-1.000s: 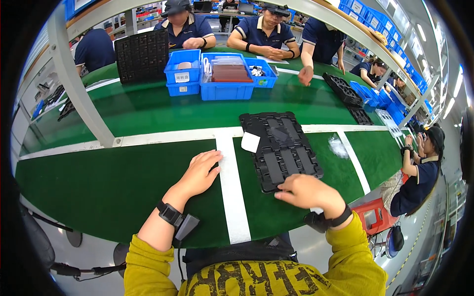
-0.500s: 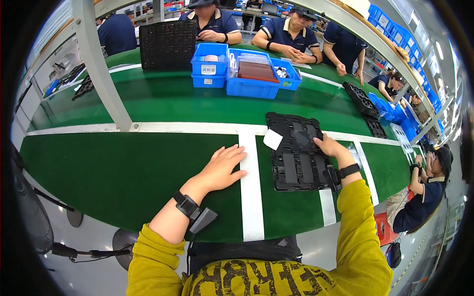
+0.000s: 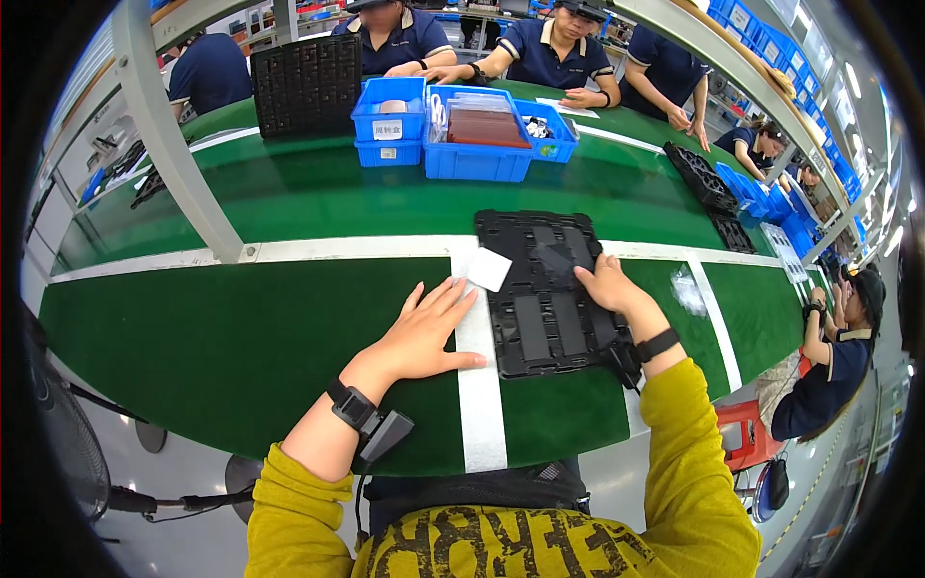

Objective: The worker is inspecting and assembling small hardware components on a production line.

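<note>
A black plastic tray [image 3: 503,252] with moulded compartments lies across the white line in front of me, slightly right of the middle. Dark flat strips [image 3: 532,326] sit in its slots, and a thin dark piece [image 3: 556,258] lies askew on top. My right hand [image 3: 615,287] grips the tray's right edge, thumb on top; its other fingers are partly hidden. To the left, my left hand [image 3: 424,332] rests flat on the green mat and white strip, fingers spread, holding nothing. A white square of paper [image 3: 489,269] overlaps the tray's left edge near those fingertips.
Blue bins [image 3: 477,166] with reddish-brown sheets and small parts stand across the bench beside an upright black tray [image 3: 306,89]. A grey metal post [image 3: 173,144] rises at left. Clear plastic wrap [image 3: 687,291] lies right of my right hand. Several co-workers sit or stand around.
My right hand has shifted the black tray left, toward my left hand, and the white paper has moved with it. The clear wrap now shows more fully. My left hand stays flat.
</note>
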Motion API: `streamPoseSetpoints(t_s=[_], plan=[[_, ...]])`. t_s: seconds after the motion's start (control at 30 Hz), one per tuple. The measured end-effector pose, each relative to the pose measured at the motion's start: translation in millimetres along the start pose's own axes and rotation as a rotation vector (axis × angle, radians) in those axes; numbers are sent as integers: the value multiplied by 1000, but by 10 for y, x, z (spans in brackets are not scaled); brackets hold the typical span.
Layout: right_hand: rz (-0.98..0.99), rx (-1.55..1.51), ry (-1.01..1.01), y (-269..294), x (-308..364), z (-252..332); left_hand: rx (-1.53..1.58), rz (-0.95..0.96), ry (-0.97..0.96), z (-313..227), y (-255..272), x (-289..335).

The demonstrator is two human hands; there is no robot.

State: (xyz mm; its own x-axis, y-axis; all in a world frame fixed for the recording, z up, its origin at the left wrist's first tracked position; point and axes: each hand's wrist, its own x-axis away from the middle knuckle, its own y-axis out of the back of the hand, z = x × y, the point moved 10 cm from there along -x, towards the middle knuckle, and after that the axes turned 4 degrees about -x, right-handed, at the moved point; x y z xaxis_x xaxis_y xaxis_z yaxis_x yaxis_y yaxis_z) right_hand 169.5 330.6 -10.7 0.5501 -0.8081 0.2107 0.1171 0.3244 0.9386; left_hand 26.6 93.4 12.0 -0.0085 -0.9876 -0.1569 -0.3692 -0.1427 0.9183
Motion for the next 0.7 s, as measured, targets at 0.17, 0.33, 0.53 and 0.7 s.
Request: streamPoseSetpoints(t_s=[0.17,0.33,0.53,0.7], plan=[[84,151,37,-173,-33,677,-81,66,144,65,-40,73],[88,160,78,-332,-328,964,-117,32,397,427,121,179],[-28,276,187,-76,-436,1312,-115,22,531,746,183,240],[-243,-126,410,185,-496,1615,-99,-11,517,736,219,222]])
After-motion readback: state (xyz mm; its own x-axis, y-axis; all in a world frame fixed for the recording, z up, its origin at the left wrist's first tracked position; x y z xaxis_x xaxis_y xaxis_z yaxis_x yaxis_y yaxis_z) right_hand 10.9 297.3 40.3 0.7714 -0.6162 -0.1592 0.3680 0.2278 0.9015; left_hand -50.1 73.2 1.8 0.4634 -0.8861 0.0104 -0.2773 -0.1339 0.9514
